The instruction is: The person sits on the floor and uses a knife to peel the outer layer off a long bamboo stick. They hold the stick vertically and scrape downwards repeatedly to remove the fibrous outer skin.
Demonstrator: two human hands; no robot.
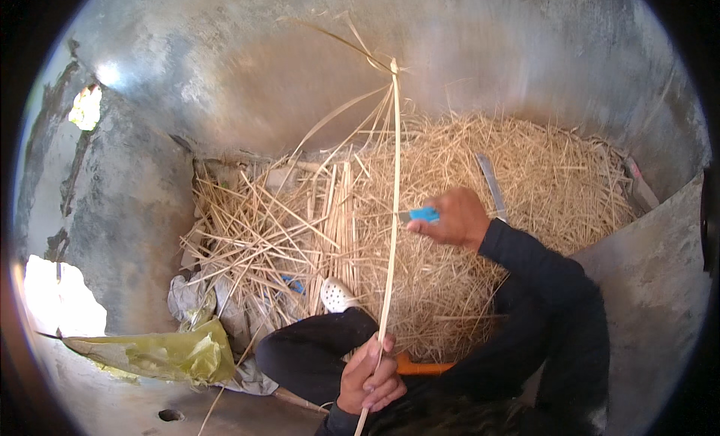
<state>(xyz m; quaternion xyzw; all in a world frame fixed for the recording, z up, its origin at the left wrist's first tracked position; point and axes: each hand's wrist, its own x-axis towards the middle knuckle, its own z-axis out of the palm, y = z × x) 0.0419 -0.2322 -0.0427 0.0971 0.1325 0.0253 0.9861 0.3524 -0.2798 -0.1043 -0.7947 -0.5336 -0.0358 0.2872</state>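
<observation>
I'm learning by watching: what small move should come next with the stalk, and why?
Probably slide the blue-handled blade along the stalk toward its far end: thin strips hang there, the right hand has the blade at the stalk, and the left hand grips it low.

One left hand (371, 376), one right hand (457, 220), that's two! One long stalk (396, 173), one blue-handled knife (424, 214), one metal strip (490, 179), one white clog (337, 295), one yellow sheet (172, 353), and straw pieces (555, 188) beyond counting!

Sticks (251, 237) L, shavings heap (555, 173) R; laid strips (343, 226) btwn; blade (489, 179) on heap; one strip (396, 151) in L fingers (384, 377)
</observation>
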